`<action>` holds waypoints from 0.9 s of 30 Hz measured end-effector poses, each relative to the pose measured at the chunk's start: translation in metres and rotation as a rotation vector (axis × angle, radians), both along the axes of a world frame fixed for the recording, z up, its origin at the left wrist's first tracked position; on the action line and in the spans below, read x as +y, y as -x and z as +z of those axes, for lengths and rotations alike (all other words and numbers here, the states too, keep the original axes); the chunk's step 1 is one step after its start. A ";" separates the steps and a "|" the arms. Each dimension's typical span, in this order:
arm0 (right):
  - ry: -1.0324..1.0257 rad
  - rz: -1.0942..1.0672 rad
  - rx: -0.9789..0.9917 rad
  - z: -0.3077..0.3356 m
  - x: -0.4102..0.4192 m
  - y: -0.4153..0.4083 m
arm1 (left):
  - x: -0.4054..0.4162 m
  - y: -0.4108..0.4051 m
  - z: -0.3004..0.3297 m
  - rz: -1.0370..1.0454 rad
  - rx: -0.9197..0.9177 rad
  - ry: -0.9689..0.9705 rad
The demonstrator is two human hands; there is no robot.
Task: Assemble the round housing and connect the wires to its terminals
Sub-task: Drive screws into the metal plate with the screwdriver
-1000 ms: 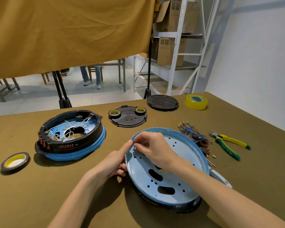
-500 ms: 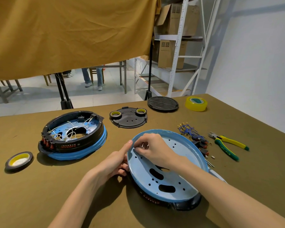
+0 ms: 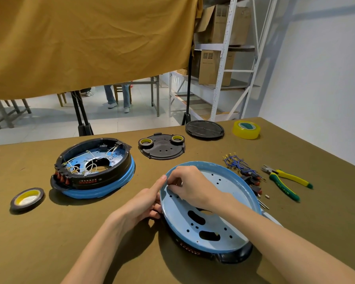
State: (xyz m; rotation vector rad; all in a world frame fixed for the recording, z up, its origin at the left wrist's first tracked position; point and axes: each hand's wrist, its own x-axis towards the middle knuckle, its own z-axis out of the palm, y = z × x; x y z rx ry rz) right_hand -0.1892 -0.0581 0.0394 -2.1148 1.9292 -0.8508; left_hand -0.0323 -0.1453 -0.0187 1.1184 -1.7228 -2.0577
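Note:
A round housing (image 3: 230, 203) lies in front of me with its light blue plate facing up and its black ring underneath. My left hand (image 3: 143, 203) grips the housing's left rim, thumb along the edge. My right hand (image 3: 191, 185) rests on the plate near that rim, its fingertips pinched together over a small hole; whether they hold anything is hidden. A second housing (image 3: 94, 169), black ring up on a blue base, stands at the left with white wires inside. A bundle of blue wires with terminals (image 3: 238, 162) lies to the right of the plate.
Green-and-yellow pliers (image 3: 285, 181) lie at the right. A black cover with two small tape rolls (image 3: 162, 146), a black round lid (image 3: 204, 129) and a yellow tape roll (image 3: 246, 130) sit at the back. Another tape roll (image 3: 27, 198) lies at the left.
Both hands stay at the left rim of the blue plate; the right fingertips shifted slightly on it. The view moved a little.

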 end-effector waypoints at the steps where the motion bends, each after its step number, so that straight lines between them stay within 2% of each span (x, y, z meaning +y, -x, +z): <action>1: 0.003 -0.001 0.018 0.000 -0.001 0.000 | -0.001 0.000 -0.001 -0.003 0.006 -0.009; 8: 0.031 0.010 0.043 -0.009 0.003 -0.004 | 0.003 0.000 0.004 0.006 0.011 -0.012; 12: 0.027 -0.066 -0.083 -0.009 0.002 0.001 | 0.008 0.002 0.009 0.027 -0.022 0.009; 19: 0.002 -0.086 -0.119 -0.014 0.002 0.005 | 0.012 0.004 0.011 0.043 -0.026 0.044; 23: -0.047 -0.021 -0.125 -0.015 0.000 0.000 | 0.013 0.006 0.011 0.063 -0.039 0.065; 27: -0.099 -0.074 -0.283 -0.009 -0.006 0.009 | 0.015 0.006 0.011 0.063 -0.075 0.098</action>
